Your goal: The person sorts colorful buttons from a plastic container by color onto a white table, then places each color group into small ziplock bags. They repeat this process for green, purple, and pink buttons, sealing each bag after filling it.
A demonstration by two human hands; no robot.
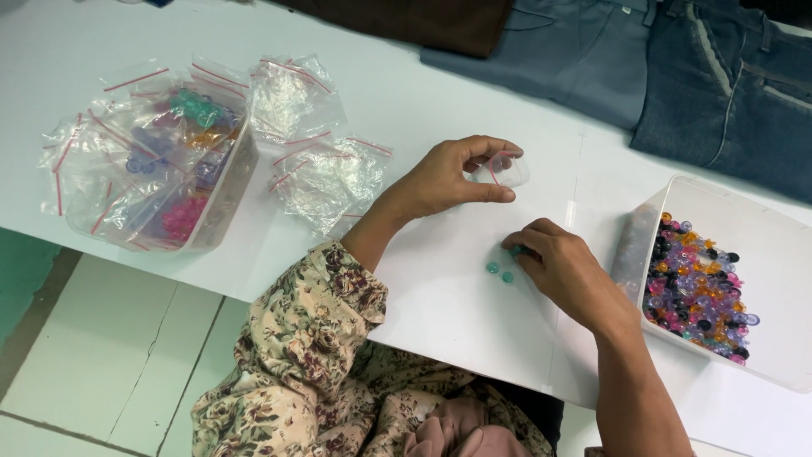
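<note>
Two teal beads (499, 272) are seen from the head camera on a white table (457, 313), lying loose just beside the fingertips of the right hand (562, 271), on its left side and toward the person; the right hand is much the nearer of the two hands to them; the beads are small and round, so no long axis can be told. The right hand is laid palm down with its fingers curled and pinched on something teal at the fingertips, seemingly a further bead, though it is mostly hidden. The left hand (444, 179) is raised a little farther up the table, thumb and forefinger closed on the mouth of a small clear zip bag (501, 169), which is held above and slightly left of the right fingertips, near but apart from them. To the right of the right hand, a white tub (787, 245) of mixed coloured beads (695, 288) is set close by. At far left, a clear tub (222, 207) of filled bags is shown, with empty clear bags (326, 173) beside it; folded denim garments (677, 68) are laid along the far edge.
</note>
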